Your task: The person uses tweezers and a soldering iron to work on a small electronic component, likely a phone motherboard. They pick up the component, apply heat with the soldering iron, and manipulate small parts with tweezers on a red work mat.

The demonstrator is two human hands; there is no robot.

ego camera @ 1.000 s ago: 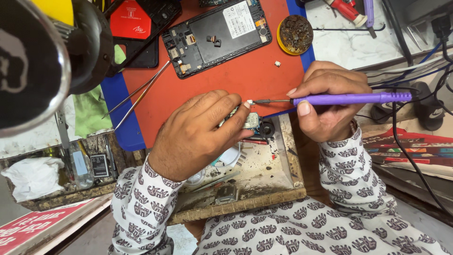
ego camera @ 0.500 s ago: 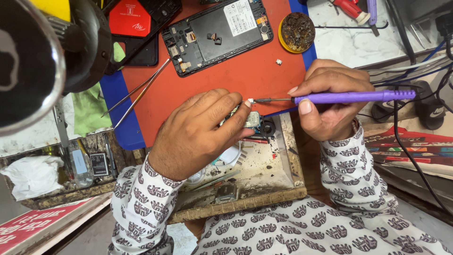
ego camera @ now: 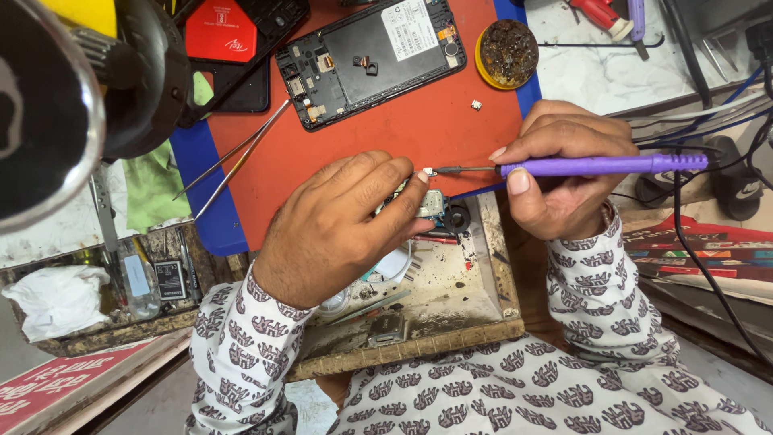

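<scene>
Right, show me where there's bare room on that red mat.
Bare red mat lies between the opened phone above and both hands below, up to the tweezers. The left hand pinches a small board; the right hand holds the purple soldering iron. The wooden tray is crowded.

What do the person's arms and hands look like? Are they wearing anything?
Both hands are bare: the left hand and the right hand have no gloves, and no rings show. Both arms wear long white sleeves printed all over with small dark brownish motifs, reaching to the wrists. A thin beaded bracelet peeks out at the right wrist.
</scene>
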